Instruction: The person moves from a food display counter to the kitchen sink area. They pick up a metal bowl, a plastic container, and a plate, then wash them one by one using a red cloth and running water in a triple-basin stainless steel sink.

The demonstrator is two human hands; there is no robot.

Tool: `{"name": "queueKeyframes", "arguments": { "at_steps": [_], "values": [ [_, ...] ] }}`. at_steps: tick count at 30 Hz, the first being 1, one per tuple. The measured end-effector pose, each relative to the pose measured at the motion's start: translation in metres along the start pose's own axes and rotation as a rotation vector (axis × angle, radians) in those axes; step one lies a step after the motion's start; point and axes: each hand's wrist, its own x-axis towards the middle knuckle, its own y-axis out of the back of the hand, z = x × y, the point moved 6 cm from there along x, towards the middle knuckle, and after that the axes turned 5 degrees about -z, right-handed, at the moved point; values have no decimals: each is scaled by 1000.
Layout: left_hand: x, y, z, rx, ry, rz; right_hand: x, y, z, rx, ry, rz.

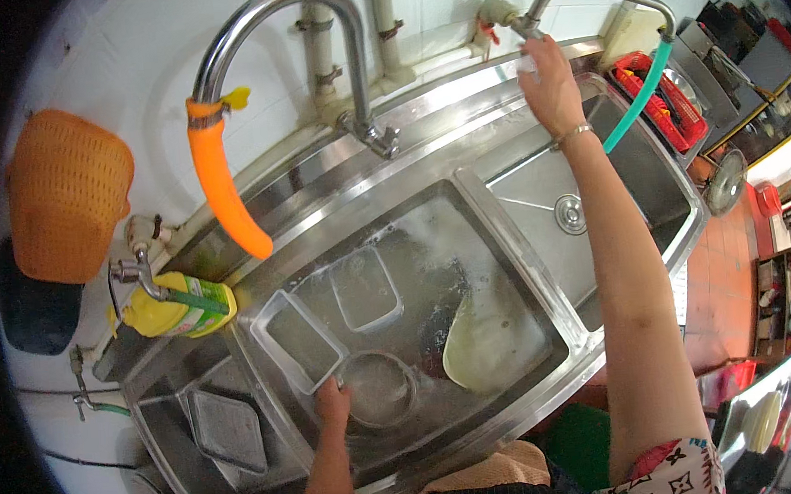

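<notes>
My left hand (333, 399) is closed on the corner of a clear rectangular plastic container (300, 339), which stands in the cloudy water of the middle sink basin (460, 183). A round container (381, 389) lies just right of that hand, and another rectangular container (367, 288) sits in the water above. Further right a pale rounded thing (470, 349) is partly under water. My right hand (551, 85) reaches up to the metal tap (528, 26) at the wall; its fingertips are at the tap, slightly blurred, and whether they grip it cannot be told.
A curved chrome faucet with an orange hose (223, 184) arches over the basin. A yellow bottle (180, 306) stands at the left rim. The left basin holds a rectangular lid or tray (227, 431). A teal hose (641, 95) hangs near a red basket (689, 130) at right.
</notes>
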Motion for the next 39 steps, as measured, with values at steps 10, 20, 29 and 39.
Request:
{"name": "queueKeyframes", "arguments": {
  "at_steps": [10,20,29,39],
  "values": [
    [9,7,-42,171,63,-31,-287,-158,-77,194,-324,-914],
    [-30,34,6,150,171,46,-418,-201,-179,-323,-63,-1407],
    [-45,-35,92,-439,-48,-281,-363,-175,-138,885,-774,-710],
    [-4,-144,120,-931,228,-282,-355,-96,-112,556,-253,-836]
  ]
}}
